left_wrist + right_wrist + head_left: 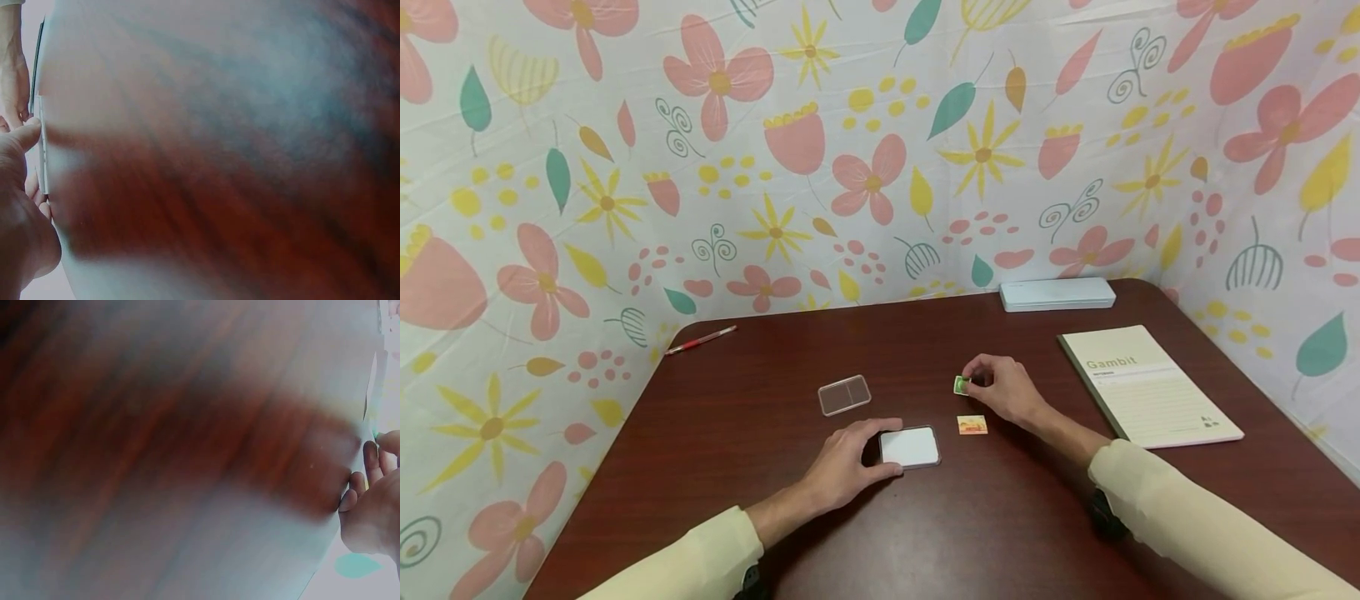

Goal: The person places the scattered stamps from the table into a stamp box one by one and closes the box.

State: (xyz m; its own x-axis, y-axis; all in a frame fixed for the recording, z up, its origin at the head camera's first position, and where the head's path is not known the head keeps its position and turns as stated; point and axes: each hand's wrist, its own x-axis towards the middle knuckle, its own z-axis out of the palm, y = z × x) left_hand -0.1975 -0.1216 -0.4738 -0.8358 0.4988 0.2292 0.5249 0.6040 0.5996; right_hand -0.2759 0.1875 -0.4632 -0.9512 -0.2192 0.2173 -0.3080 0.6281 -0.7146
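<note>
My left hand grips a shallow clear case between thumb and fingers at its left side. White paper or cards fill the case, which lies flat on the table. With thumb and fingertips, my right hand pinches a small green stamp-like card, partly hidden by the fingers. Just below that hand lies an orange and yellow stamp-like card, flat and untouched. A clear lid rests beyond the left hand. In the left wrist view the case is seen edge-on beside the thumb.
On the dark wooden table, a notebook lies to the right. A pale blue box sits at the back right edge, and a red pen at the back left. Flower-patterned cloth hangs behind the table.
</note>
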